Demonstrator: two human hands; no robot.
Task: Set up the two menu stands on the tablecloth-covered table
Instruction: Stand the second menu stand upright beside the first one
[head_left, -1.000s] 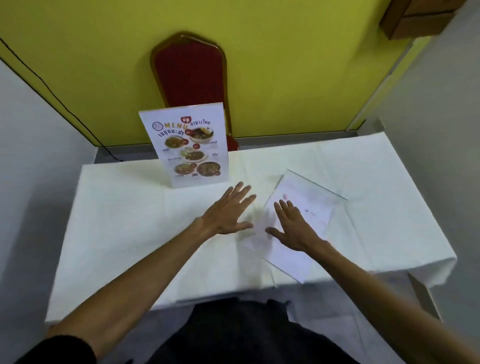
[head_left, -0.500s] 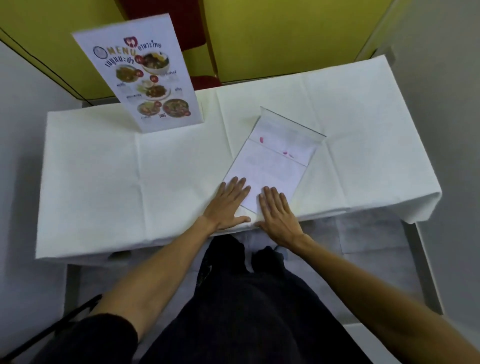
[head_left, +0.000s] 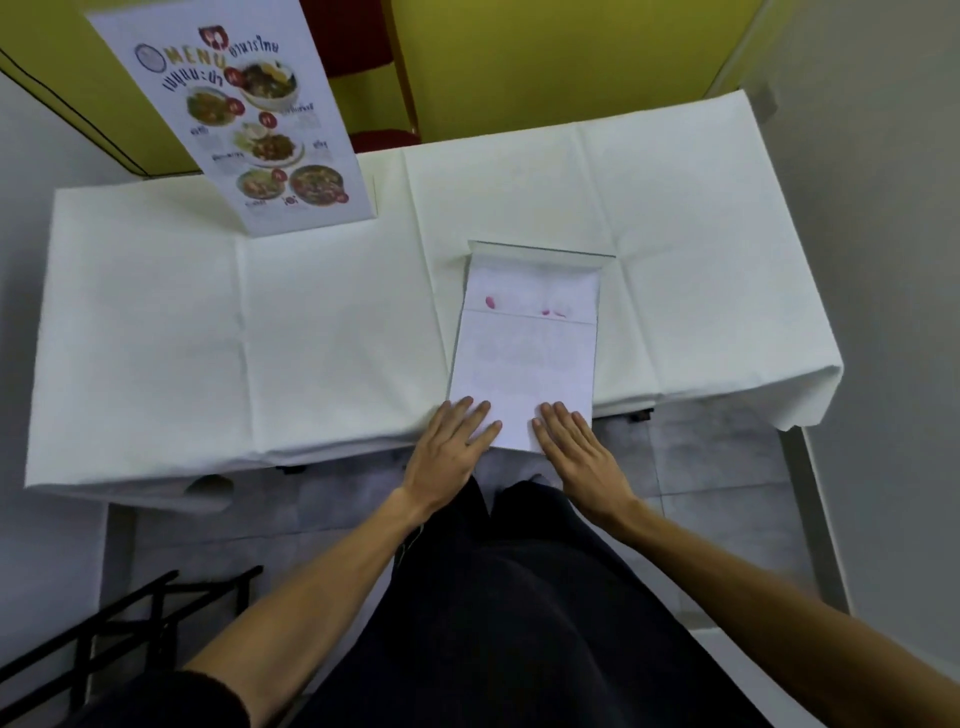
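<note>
One menu stand (head_left: 244, 119) stands upright at the table's far left, its colourful food menu facing me. The second menu stand (head_left: 524, 343) lies flat on the white tablecloth (head_left: 332, 332), blank side up, its near end poking over the table's front edge. My left hand (head_left: 452, 452) rests flat on its near left corner, fingers spread. My right hand (head_left: 576, 447) rests flat on its near right corner. Neither hand is closed around the stand.
A red chair (head_left: 358, 67) stands behind the table against the yellow wall (head_left: 545, 62). White walls close in on both sides. A black metal frame (head_left: 104, 629) shows on the floor at lower left. My dark-trousered legs (head_left: 519, 623) are at the table's front.
The flat stand has slid towards me and turned square to the table's front edge. Both hands came back with it. The view has tilted further down.
</note>
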